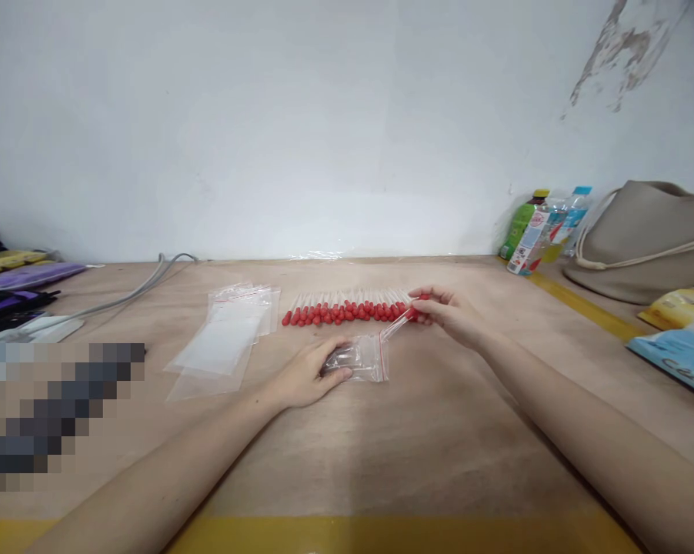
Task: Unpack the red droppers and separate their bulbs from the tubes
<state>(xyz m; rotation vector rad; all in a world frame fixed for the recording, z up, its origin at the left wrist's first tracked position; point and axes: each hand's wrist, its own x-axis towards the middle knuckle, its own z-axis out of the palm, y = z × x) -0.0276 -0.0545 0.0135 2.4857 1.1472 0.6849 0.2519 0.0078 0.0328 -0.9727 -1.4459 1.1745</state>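
Observation:
My left hand is closed on a small clear zip bag with a red seal line, lying on the table. Its thumb and fingers grip the bag's closed end, and the mouth faces right. My right hand pinches a glass dropper by its red bulb. The dropper's clear tube slants down and left, its tip at the bag's mouth; whether it is inside I cannot tell. Behind the bag lies a row of droppers with red bulbs, tubes pointing at the wall. Left of them is a spread stack of clear zip bags.
On the right stand drink bottles, a carton, a beige drawstring bag and blue and yellow packets. A grey cable and purple items lie at left. A blurred-out patch covers the near left.

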